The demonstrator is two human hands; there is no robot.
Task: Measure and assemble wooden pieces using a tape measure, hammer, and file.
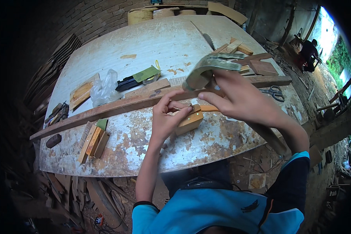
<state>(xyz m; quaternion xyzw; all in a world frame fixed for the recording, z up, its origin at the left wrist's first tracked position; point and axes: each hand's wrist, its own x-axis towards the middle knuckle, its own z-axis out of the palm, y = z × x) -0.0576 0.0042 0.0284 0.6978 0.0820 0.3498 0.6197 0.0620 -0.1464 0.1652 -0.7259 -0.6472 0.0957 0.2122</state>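
Note:
My right hand [241, 93] is closed near the head of a claw hammer [201, 76], raised above the bench. The hammer's wooden handle slants down past my right wrist. Below it, my left hand [167, 117] pinches at the top of a small wooden block [190, 124] with light round dots on its face. Whatever is between those fingertips is too small to name. An orange-brown wooden rod [210, 108] shows just right of the block. Behind my hands, a long wooden beam [117, 109] runs across the bench.
On the worn bench [144, 152] lie stacked wood pieces [93, 143] at left, a plastic bag [105, 87], a tape measure [151, 78], and scissors [275, 93]. A saw blade [208, 40] pokes through the bench beside wood offcuts [238, 47]. Another person [309, 54] is far right.

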